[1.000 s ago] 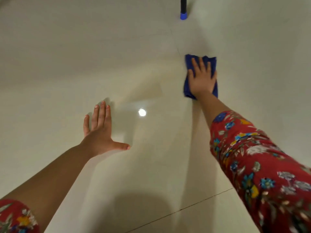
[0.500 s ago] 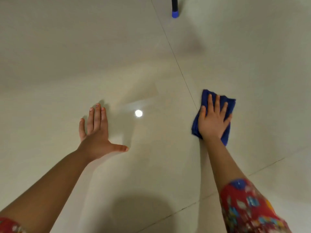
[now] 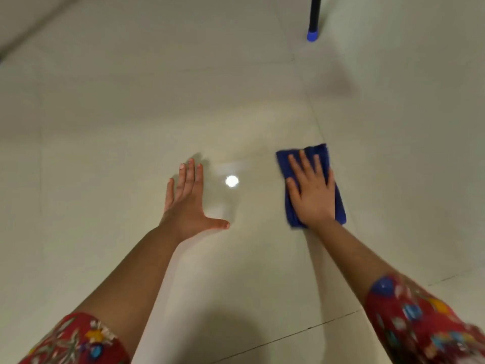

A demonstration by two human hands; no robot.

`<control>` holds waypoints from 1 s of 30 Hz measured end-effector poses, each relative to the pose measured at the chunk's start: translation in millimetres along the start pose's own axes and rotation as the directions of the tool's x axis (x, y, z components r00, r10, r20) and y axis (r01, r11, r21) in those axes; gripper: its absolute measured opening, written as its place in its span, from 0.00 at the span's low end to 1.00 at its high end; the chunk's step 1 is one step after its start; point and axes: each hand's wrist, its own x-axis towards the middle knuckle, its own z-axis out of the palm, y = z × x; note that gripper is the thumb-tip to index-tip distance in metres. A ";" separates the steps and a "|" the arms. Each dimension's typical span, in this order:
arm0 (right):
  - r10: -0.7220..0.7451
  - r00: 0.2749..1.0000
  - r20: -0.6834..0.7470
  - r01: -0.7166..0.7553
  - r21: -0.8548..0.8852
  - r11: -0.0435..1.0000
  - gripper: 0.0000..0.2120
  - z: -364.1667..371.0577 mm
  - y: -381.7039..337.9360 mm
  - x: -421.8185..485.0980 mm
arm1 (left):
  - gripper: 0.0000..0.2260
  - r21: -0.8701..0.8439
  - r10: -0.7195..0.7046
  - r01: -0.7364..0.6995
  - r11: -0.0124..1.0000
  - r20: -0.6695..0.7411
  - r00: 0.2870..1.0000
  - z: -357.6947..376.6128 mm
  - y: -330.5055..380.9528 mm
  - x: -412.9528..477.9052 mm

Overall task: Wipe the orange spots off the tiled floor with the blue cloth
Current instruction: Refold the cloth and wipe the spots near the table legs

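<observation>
- The pale glossy tiled floor [image 3: 105, 114] fills the view, thin grout lines crossing it, one of them running from the far side down to the far edge of the cloth.
- Both forearms reach forward over the tiles, a red flowered right sleeve [image 3: 425, 321] and a matching left sleeve [image 3: 76, 340] at the near edge.
- The blue cloth [image 3: 320, 152] lies folded flat on the floor, right of centre, blue showing past the fingertips and down both sides of the palm.
- The right hand [image 3: 312, 195] is on top of the cloth, palm down, fingers straight and slightly spread, pressing it to the tile, with nothing curled round it.
- The left hand [image 3: 186, 203] is planted flat on bare tile, well apart from the cloth, fingers straight and close together, thumb stuck out to the side.
- Far off at top right, a dark pole [image 3: 314, 14] stands on the floor on a blue tip [image 3: 312, 36].
- Between the hands, a small round white glare [image 3: 232, 181] shines on the tile.
</observation>
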 end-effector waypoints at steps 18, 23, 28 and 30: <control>-0.337 0.940 0.050 0.340 -0.079 0.937 0.26 13.3 -84.2 25.7 | 0.38 -0.100 -0.447 0.447 0.889 -0.396 0.802 36.5 -101.0 -110.9; -0.257 0.966 0.009 0.257 -0.023 0.966 0.27 24.4 -213.9 71.4 | 0.36 -0.124 -0.428 0.415 0.901 -0.401 0.810 36.1 -106.3 -111.3; -0.718 0.689 0.095 0.722 -0.006 0.692 0.25 45.6 -281.4 -7.3 | 0.28 -0.208 -0.416 0.362 0.909 -0.529 0.740 20.6 -122.6 -119.7; -0.761 0.639 0.113 0.767 -0.017 0.641 0.24 45.3 -270.6 7.0 | 0.27 -0.265 -0.477 0.399 0.878 -0.549 0.686 20.2 -140.5 -129.8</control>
